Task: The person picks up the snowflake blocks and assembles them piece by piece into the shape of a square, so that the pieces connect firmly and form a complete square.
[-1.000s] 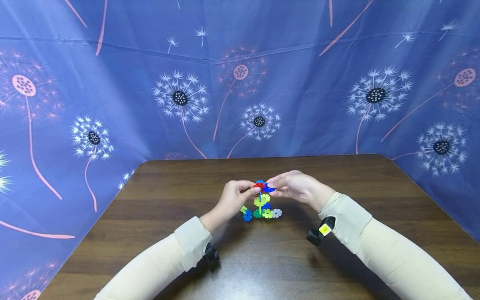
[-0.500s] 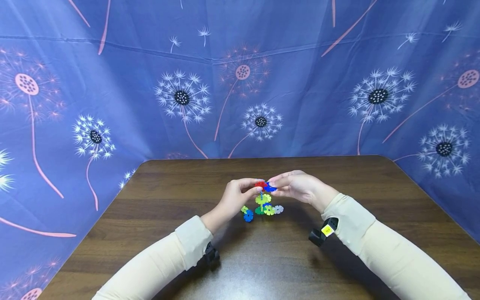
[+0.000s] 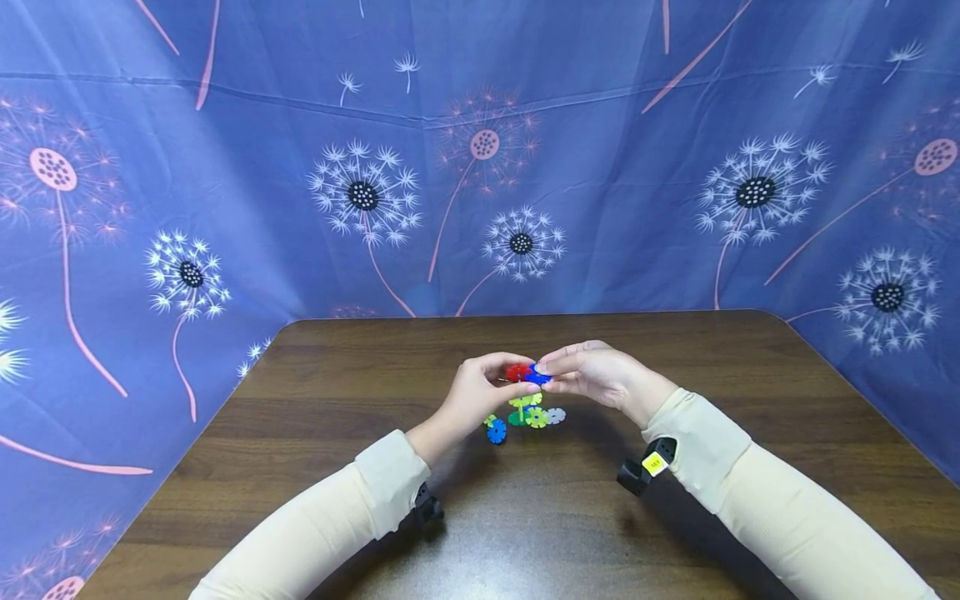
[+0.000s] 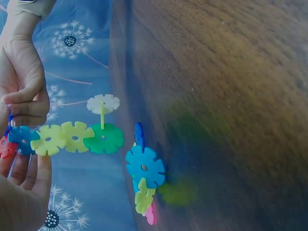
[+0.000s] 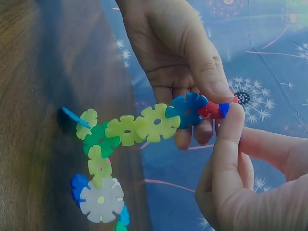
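Above the table, a chain of notched plastic interlocking discs stands roughly upright. At its top is a red disc (image 3: 517,372), joined to a dark blue disc (image 3: 537,376). My left hand (image 3: 474,393) holds the red disc from the left, its thumb reaching under toward the dark blue one. From the right, my right hand (image 3: 600,375) pinches the dark blue disc, mostly covered by fingers. Below the red disc come a blue disc (image 5: 187,109), two yellow-green discs (image 5: 157,122) and a green disc (image 5: 101,138). A white disc (image 5: 102,199) sticks out at the base.
Several discs join around the base on the brown wooden table (image 3: 300,500), including a blue one (image 3: 497,431) at left and a pink one (image 4: 151,214). A blue dandelion-print cloth (image 3: 420,183) hangs behind the table.
My left thumb has shifted right and down, from the red disc toward the dark blue one. The assembly has tilted slightly. My right hand keeps its pinch with little movement.
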Motion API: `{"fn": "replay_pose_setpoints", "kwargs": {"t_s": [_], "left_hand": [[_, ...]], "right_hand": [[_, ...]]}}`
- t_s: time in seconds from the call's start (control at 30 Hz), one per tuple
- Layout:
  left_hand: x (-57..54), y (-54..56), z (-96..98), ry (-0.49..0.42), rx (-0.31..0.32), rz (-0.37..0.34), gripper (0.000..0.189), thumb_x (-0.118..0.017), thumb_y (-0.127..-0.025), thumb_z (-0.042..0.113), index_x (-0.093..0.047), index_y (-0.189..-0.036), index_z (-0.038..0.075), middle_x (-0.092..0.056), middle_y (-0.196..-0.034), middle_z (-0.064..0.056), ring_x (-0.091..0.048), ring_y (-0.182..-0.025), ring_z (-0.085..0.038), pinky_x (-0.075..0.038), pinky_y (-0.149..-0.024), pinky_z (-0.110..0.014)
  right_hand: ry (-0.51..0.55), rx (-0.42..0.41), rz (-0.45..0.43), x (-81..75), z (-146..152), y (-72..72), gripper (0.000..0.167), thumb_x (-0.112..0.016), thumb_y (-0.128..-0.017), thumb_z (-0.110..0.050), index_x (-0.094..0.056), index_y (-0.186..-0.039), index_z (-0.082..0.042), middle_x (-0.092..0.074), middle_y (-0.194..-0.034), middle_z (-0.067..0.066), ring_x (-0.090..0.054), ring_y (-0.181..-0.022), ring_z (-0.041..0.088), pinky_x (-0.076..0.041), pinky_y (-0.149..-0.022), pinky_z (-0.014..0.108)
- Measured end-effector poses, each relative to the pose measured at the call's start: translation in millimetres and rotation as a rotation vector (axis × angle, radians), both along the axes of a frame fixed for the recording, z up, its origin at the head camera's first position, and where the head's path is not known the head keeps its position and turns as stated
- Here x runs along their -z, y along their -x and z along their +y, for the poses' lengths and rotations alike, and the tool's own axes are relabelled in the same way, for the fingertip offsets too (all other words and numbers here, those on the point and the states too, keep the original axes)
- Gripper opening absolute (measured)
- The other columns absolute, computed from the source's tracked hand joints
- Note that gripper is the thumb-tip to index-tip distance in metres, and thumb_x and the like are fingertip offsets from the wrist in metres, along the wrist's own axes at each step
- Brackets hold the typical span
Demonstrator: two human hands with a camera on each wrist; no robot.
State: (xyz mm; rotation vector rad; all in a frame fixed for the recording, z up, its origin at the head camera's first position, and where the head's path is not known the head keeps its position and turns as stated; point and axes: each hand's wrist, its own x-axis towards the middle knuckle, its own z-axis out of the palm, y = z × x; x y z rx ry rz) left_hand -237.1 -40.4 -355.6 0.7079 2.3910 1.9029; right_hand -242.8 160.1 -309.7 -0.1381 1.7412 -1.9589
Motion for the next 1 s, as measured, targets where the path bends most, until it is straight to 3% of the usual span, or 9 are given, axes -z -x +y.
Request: {"fn": "replay_pose_setpoints", "kwargs": {"t_s": [0.3,0.7,0.83,0.93,1.0], "left_hand": [[-2.6,-0.6,1.5,0.018,-0.025,-0.019,0.034,-0.081,-0.079,0.02,-0.072,-0.111,0.011,-0.073,-0.102,-0.008,-0.067,-0.072,-0.012,-0.058,-0.067,-0.03],[-2.2,0.4,1.0,0.011,-0.064,0.023,0.033,-0.082,-0.077,0.017,-0.074,-0.107,0.008,-0.074,-0.094,-0.012,-0.062,-0.069,-0.009,-0.054,-0.062,-0.021],[-2.2,0.4,0.1,0.022,-0.083,0.008,0.035,-0.082,-0.077,0.018,-0.073,-0.109,0.008,-0.074,-0.096,-0.013,-0.06,-0.069,-0.01,-0.053,-0.061,-0.023],[-3.2,0.2,-0.2,0.029,-0.091,-0.01,0.036,-0.081,-0.078,0.016,-0.072,-0.112,0.007,-0.074,-0.098,-0.014,-0.06,-0.071,-0.014,-0.057,-0.065,-0.031],[-11.1,-6.4,-0.6,0.037,-0.097,-0.018,0.034,-0.08,-0.08,0.013,-0.072,-0.111,0.004,-0.073,-0.098,-0.016,-0.06,-0.071,-0.015,-0.058,-0.067,-0.037]], "right_hand": [[0.0,0.008,-0.003,-0.5,-1.9,-1.1,0.024,-0.053,-0.094,0.005,-0.069,-0.08,-0.007,-0.069,-0.081,0.003,-0.065,-0.07,0.01,-0.056,-0.073,0.02],[0.0,0.012,0.019,3.9,6.6,10.7,0.022,-0.053,-0.094,0.004,-0.068,-0.082,-0.006,-0.069,-0.078,0.003,-0.066,-0.072,0.01,-0.056,-0.074,0.021],[-0.001,0.039,0.02,7.2,8.2,14.6,0.014,-0.055,-0.093,0.005,-0.067,-0.089,-0.002,-0.07,-0.08,0.004,-0.068,-0.075,0.012,-0.057,-0.076,0.023],[-0.027,0.039,0.047,8.7,9.7,17.9,0.012,-0.056,-0.094,0.003,-0.064,-0.103,0.005,-0.071,-0.083,0.003,-0.069,-0.079,0.012,-0.057,-0.082,0.027],[-0.054,0.038,0.071,9.3,10.5,20.6,0.019,-0.056,-0.094,0.001,-0.061,-0.111,0.009,-0.072,-0.085,0.002,-0.069,-0.082,0.012,-0.056,-0.084,0.028]]}}
